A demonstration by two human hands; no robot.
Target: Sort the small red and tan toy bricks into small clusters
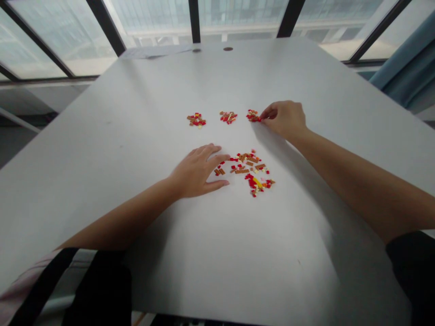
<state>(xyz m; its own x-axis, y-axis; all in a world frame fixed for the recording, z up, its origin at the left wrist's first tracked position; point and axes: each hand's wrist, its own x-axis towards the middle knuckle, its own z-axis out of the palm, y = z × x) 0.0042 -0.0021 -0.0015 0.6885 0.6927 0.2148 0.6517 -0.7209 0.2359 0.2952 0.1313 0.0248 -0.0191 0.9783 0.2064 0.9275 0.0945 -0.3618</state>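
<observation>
My left hand (200, 172) lies palm down with its fingers spread, at the left edge of a loose spread of small toy bricks (242, 171) in red, brown, orange, yellow and cream. Its fingertips touch or cover a few of the bricks there. My right hand (285, 118) reaches farther out. Thumb and forefinger are pinched together at the right edge of a small brick pile (253, 115). A red bit shows at the fingertips, but whether they grip it is too small to tell.
Two more small brick piles, a middle one (228, 117) and a left one (196, 120), lie in a row with the right one. All rest on a large white table (142, 117). Windows stand beyond its far edge, and a blue curtain (408, 63) hangs at the right.
</observation>
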